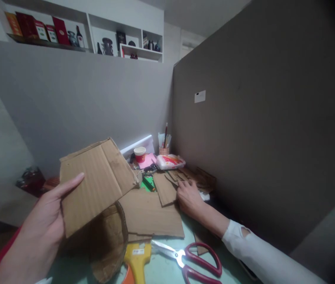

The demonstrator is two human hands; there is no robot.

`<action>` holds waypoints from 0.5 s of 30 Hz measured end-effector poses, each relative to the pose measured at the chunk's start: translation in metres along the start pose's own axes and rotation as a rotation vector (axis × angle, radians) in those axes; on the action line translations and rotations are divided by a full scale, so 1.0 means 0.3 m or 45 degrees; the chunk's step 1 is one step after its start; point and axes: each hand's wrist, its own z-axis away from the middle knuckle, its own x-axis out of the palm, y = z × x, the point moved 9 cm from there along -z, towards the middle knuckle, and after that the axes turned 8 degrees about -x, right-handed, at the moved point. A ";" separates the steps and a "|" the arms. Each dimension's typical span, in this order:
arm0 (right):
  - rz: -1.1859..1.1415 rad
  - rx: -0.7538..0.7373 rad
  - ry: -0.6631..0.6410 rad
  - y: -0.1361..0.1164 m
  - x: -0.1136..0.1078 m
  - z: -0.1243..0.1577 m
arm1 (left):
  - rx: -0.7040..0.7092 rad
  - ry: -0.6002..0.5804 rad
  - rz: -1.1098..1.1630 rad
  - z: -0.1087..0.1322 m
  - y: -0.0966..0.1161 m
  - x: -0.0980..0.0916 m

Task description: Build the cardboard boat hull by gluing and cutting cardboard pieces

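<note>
My left hand (45,221) grips a folded cardboard piece (92,185) and holds it up at the left, thumb flat across its face. Below it a curved cardboard piece (110,240) rests near the table's front. At the right, my right hand (189,195) reaches into a pile of cardboard scraps (204,179). Its fingers are curled down on a thin cardboard scrap (171,180), and the fingertips are partly hidden. Flat cardboard sheets (152,213) lie between my hands. Closer to me are a yellow glue gun (139,260) and red-handled scissors (181,256), blades slightly apart.
Behind the cardboard stand a paper cup (140,154), a white-and-red soft pack (170,161) and a pen holder (164,150). A green sheet with a marker (149,184) lies among them. Grey partitions (111,98) enclose the table (163,272) at back and right.
</note>
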 end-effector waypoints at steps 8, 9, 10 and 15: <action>-0.052 0.024 -0.063 -0.018 0.021 -0.006 | -0.010 0.031 0.041 0.015 -0.004 0.007; -0.066 0.019 -0.070 -0.022 0.023 -0.008 | -0.017 0.032 0.041 0.016 -0.006 0.006; -0.082 0.012 -0.075 -0.025 0.023 -0.009 | -0.022 0.031 0.040 0.017 -0.007 0.005; -0.145 -0.020 -0.086 -0.032 0.026 -0.013 | -0.001 0.031 0.042 0.018 0.002 -0.003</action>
